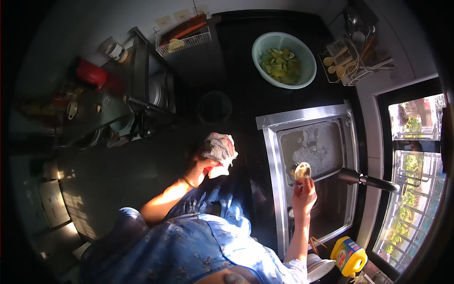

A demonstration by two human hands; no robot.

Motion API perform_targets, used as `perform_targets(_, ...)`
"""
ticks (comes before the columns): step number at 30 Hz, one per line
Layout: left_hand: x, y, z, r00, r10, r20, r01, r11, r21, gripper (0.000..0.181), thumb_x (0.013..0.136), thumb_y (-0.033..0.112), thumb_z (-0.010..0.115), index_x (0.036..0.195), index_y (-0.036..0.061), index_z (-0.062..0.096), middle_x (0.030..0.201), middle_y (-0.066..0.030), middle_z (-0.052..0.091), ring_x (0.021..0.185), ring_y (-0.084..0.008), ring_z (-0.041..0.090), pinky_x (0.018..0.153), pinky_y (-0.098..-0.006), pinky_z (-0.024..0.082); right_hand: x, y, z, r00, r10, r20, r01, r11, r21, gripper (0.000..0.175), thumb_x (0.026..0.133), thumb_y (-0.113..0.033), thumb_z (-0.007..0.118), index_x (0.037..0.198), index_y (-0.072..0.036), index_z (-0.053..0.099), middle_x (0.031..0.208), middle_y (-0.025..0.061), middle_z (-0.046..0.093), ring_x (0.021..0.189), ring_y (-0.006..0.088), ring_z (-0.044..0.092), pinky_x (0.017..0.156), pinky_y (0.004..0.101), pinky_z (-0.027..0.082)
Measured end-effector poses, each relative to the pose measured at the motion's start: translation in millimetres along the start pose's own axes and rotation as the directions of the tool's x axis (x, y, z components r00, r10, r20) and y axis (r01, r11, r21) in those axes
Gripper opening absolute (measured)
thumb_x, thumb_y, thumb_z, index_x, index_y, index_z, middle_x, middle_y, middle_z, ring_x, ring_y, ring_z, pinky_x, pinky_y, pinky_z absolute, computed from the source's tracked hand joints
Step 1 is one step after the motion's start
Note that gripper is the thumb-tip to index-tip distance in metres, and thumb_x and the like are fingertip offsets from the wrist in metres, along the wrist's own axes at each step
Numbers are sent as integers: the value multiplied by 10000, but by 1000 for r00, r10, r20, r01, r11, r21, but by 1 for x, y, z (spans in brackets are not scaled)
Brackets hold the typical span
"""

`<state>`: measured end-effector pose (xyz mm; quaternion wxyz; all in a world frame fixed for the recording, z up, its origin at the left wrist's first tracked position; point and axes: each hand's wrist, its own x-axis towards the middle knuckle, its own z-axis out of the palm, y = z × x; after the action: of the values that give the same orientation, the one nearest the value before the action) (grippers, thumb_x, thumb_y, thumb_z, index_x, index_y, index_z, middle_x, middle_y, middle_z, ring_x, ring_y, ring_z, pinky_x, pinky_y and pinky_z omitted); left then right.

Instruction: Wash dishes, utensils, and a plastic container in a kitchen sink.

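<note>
A crumpled, pale cloth (220,151) with reddish patches is bunched in my left hand (199,171), in front of my body and left of the sink. My right hand (304,196) reaches over the sink (278,184) and grips a small round object (302,170), shiny and gold-white, perhaps a shallow dish or a lid. Behind that object, cloudy, foamy water (315,149) fills the sink's far basin. The near basin (331,202) is dark, and its contents are hard to make out.
A black faucet (372,183) juts over the sink from the window side. On the dark counter stands a pale green basin (256,58) with yellow-green pieces in it. Stacked plates (315,267) and a yellow bottle (349,256) stand near my right arm. Wooden spoons (333,64) rest in a wire rack.
</note>
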<state>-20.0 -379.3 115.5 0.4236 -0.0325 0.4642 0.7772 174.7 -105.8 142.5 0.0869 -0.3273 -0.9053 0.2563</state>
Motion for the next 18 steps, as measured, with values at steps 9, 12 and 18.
perform_targets(9, 61, 73, -101, 969, 212, -128, -226, 968, -108, 635, 639, 52, 659, 1240, 33, 452, 1182, -77, 540, 1117, -233, 509, 1014, -364, 364, 85, -171, 187, 977, -120, 175, 17, 866, 501, 178, 691, 18, 665, 842, -37, 589, 808, 116, 590, 695, 278, 615, 593, 323, 492)
perform_targets(12, 84, 90, -135, 966, 178, -188, -201, 973, -113, 680, 642, 39, 660, 1273, 35, 405, 1211, -78, 514, 1131, -232, 503, 1009, -376, 375, 107, -182, 279, 982, -25, 186, -90, 806, 585, 161, 717, 4, 662, 862, -14, 596, 794, 95, 609, 669, 213, 616, 600, 294, 486)
perform_targets(18, 133, 61, -212, 963, 65, -261, -96, 990, -108, 699, 608, 34, 695, 1250, 12, 421, 1185, -91, 528, 1107, -223, 521, 963, -365, 427, 151, -148, 444, 755, 272, 596, -646, 155, 747, 188, 825, -156, 632, 933, -10, 584, 736, 51, 607, 595, 145, 596, 547, 257, 476)
